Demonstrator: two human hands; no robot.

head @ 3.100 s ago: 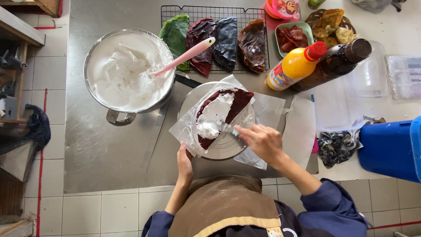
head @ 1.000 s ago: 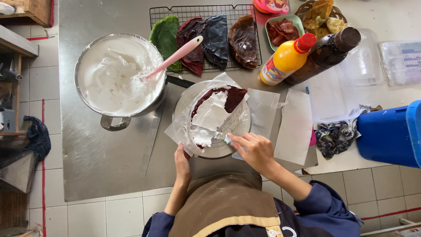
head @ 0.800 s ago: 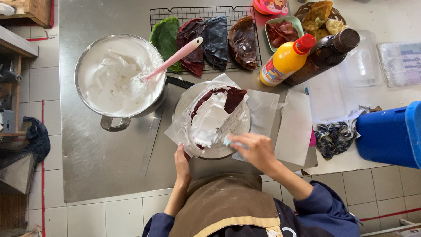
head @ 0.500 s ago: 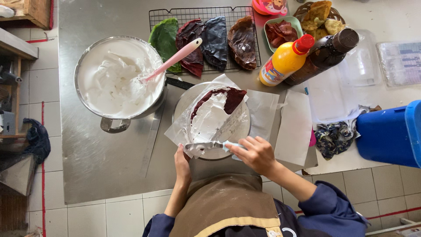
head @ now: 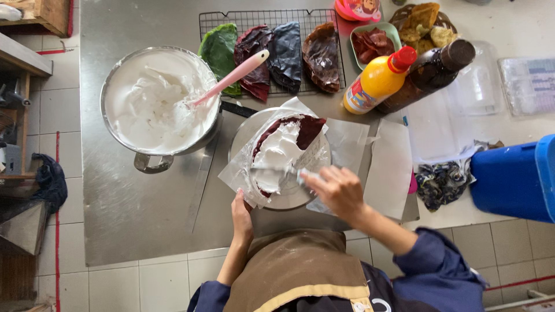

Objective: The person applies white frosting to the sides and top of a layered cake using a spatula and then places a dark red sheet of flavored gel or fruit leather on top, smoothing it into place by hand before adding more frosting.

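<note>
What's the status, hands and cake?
Right hand has a grip on the spatula, blade on the cream. Left hand at the turntable edge. Cake partly covered, dark red showing at top. Nothing blocking.

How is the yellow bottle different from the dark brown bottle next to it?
The yellow bottle is bright and has a red cap; the dark brown bottle is nearly black with a dark cap. From this view the brown bottle looks longer and the yellow bottle stubbier. Both stand side by side on the counter, beside the wire rack.
</note>
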